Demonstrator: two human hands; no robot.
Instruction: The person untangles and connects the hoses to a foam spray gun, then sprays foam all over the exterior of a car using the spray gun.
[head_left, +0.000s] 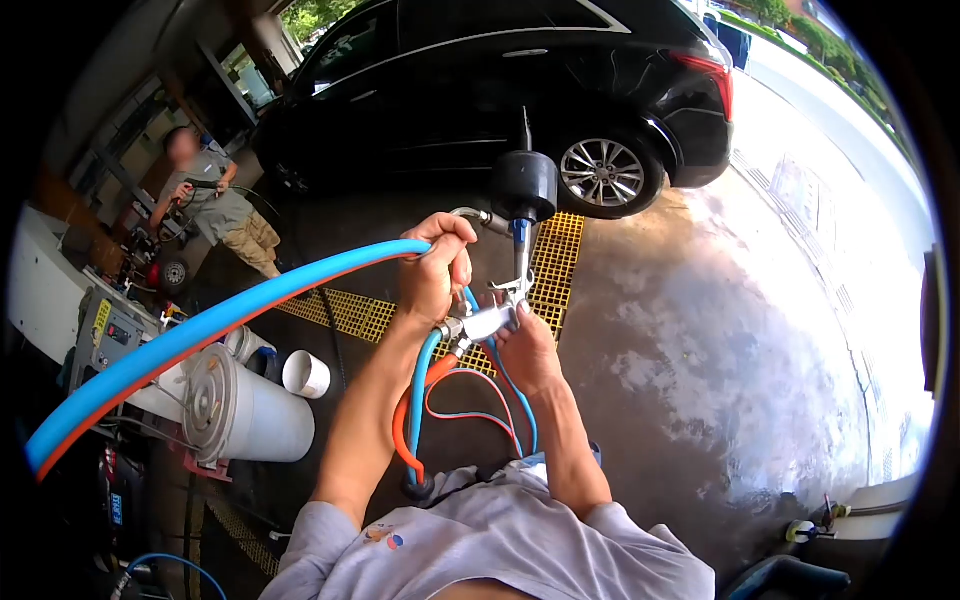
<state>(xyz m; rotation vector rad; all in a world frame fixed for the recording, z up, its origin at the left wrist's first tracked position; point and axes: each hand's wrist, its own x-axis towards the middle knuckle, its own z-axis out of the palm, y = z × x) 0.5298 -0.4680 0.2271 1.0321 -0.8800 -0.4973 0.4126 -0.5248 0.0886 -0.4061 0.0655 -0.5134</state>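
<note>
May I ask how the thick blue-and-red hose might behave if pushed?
The hose would probably flex springily rather than flop, since it arches smoothly from the left hand toward the picture's left edge. It seems unlikely to kink easily, as its curve shows no sharp fold.

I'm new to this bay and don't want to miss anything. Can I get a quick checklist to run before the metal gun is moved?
1. Right hand on the metal gun: ok, it holds the gun below the black cup.
2. Left hand on the blue-and-orange hose: ok, its fingers are curled round it.
3. Smaller hoses below the gun untangled: not ok, they loop and cross.
4. Co-worker out of the way: ok, standing well off to the left.
5. Air or fluid shut off: cannot tell, no spray is visible but no valve setting can be read.
</note>
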